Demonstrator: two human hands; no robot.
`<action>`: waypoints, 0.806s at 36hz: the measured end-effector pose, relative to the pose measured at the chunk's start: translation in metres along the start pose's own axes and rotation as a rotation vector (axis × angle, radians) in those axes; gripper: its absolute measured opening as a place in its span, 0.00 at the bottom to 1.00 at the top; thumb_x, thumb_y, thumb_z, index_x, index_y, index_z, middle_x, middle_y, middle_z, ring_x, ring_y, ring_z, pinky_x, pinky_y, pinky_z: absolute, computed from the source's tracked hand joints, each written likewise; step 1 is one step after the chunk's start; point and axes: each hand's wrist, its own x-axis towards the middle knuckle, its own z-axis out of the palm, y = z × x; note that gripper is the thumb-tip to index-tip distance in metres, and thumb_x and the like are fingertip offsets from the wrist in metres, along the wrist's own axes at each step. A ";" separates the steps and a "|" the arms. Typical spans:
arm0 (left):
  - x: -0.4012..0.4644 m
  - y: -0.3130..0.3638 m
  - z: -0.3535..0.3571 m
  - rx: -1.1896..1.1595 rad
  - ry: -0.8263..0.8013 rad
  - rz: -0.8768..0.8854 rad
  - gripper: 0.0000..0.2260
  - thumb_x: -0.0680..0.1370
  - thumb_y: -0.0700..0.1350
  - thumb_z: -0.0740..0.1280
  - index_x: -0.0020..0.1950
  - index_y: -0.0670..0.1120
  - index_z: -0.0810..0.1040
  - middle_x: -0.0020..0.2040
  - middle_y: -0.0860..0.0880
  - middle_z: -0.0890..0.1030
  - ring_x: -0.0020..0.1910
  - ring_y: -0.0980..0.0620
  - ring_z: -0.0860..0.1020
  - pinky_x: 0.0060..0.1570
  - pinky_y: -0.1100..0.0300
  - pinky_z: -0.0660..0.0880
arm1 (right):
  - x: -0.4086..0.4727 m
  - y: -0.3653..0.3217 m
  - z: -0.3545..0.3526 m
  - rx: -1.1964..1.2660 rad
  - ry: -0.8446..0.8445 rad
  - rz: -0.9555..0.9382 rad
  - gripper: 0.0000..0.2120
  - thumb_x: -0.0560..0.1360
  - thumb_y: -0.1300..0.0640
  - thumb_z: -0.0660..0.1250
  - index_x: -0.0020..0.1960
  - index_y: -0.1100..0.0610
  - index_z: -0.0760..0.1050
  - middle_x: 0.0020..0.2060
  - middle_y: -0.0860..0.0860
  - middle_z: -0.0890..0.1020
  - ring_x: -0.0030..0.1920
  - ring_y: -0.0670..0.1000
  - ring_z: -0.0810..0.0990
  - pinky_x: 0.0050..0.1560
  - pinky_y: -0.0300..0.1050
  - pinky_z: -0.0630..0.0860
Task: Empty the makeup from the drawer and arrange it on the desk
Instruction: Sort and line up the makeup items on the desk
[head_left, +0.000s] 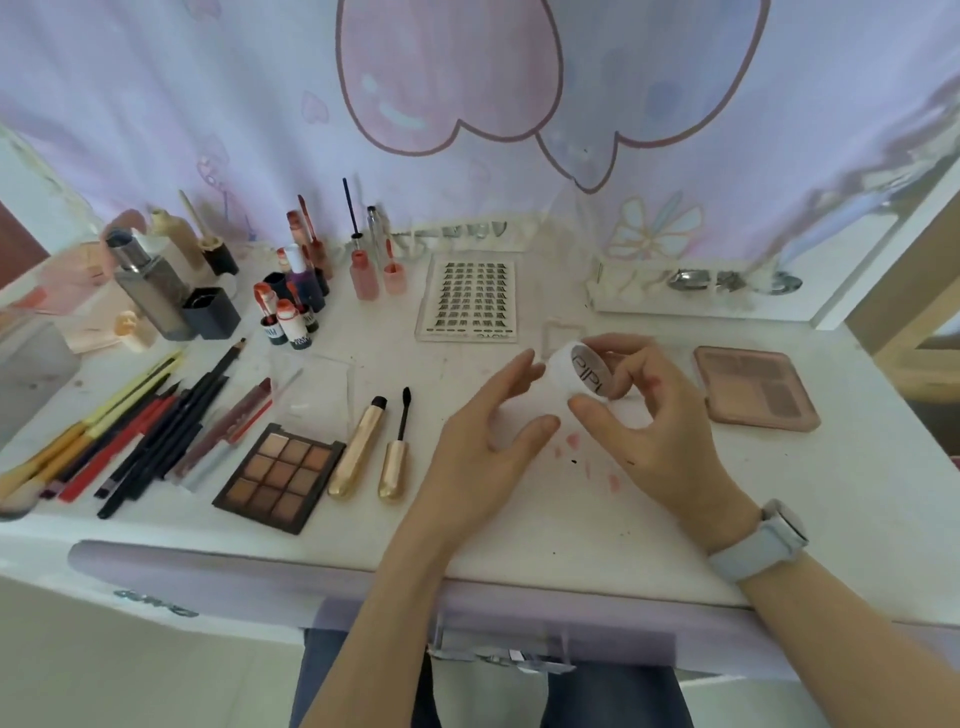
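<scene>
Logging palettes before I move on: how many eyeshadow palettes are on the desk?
2. A dark-framed nine-pan brown palette lies near the desk's front edge, left of the gold tubes. A pink rectangular palette lies at the right, beyond the right hand. Others may be hidden in the left clutter.

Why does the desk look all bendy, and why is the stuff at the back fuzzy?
Head view: the wide lens bows the desk edge; the little bottles at the back look smeared and soft; the white jar in the right hand is sharper; light is soft, with faint shadows.
</scene>
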 end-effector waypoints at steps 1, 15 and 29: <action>0.000 0.001 0.000 -0.004 -0.007 0.010 0.26 0.74 0.45 0.70 0.69 0.57 0.65 0.63 0.63 0.74 0.63 0.66 0.70 0.62 0.69 0.66 | 0.000 -0.002 0.000 -0.010 -0.017 0.011 0.12 0.68 0.51 0.68 0.38 0.51 0.65 0.53 0.47 0.78 0.53 0.44 0.78 0.54 0.36 0.71; -0.006 0.006 0.009 0.197 0.091 0.193 0.25 0.67 0.52 0.70 0.63 0.53 0.69 0.55 0.56 0.75 0.54 0.59 0.75 0.50 0.67 0.74 | 0.001 -0.010 0.000 0.309 -0.182 0.262 0.11 0.66 0.49 0.68 0.40 0.56 0.72 0.42 0.45 0.79 0.38 0.50 0.76 0.40 0.40 0.74; -0.004 0.013 0.006 0.082 0.100 0.097 0.22 0.68 0.45 0.72 0.61 0.47 0.74 0.54 0.53 0.78 0.53 0.56 0.75 0.46 0.60 0.76 | 0.000 -0.010 -0.001 0.322 -0.280 0.168 0.25 0.73 0.60 0.65 0.68 0.55 0.63 0.60 0.56 0.74 0.55 0.57 0.76 0.53 0.48 0.76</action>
